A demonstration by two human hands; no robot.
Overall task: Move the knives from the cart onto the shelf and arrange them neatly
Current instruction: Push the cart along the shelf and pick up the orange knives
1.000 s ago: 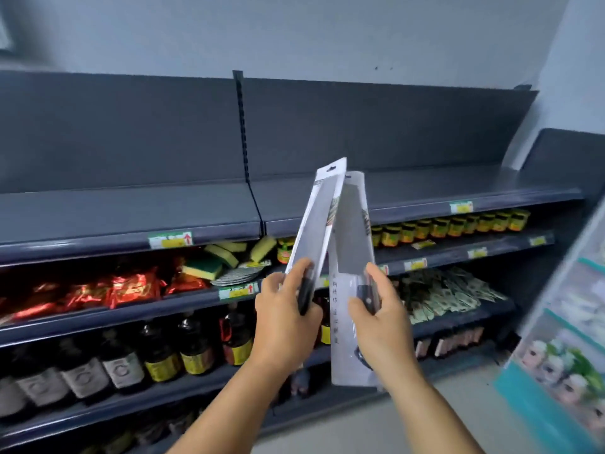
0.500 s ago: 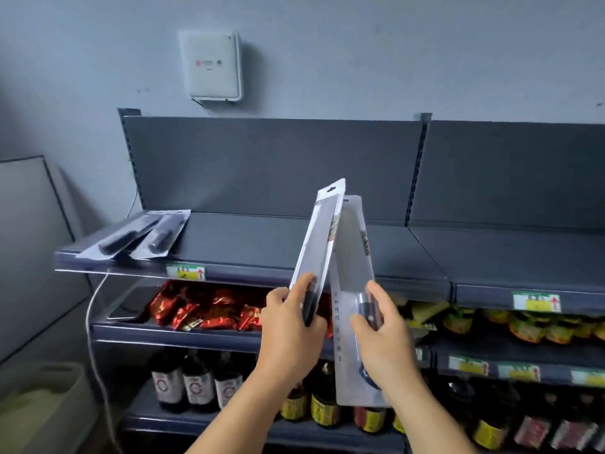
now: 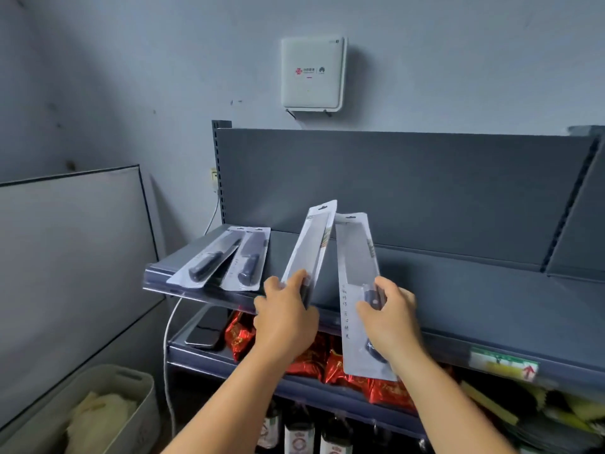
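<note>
My left hand [image 3: 285,317] grips a packaged knife [image 3: 311,244] by its handle end, the pack tilted up and to the right over the top shelf [image 3: 458,283]. In my right hand [image 3: 391,319] is a second packaged knife [image 3: 355,257], a broad cleaver in a clear blister pack, held upright just in front of the shelf edge. Two more packaged knives lie flat side by side at the shelf's left end: the left one [image 3: 209,260] and the one beside it [image 3: 250,260], with dark handles toward me. The cart is out of view.
A white box [image 3: 312,73] hangs on the wall above the shelf. Red packets [image 3: 314,355] and a dark tray [image 3: 206,326] fill the second shelf, bottles [image 3: 299,434] the one below. A grey bin [image 3: 98,411] and a leaning grey panel [image 3: 72,257] stand at the left.
The view has swung left along the shelving toward its left end. Both hands carried their knives closer to the top shelf, and the two packs have moved apart.
</note>
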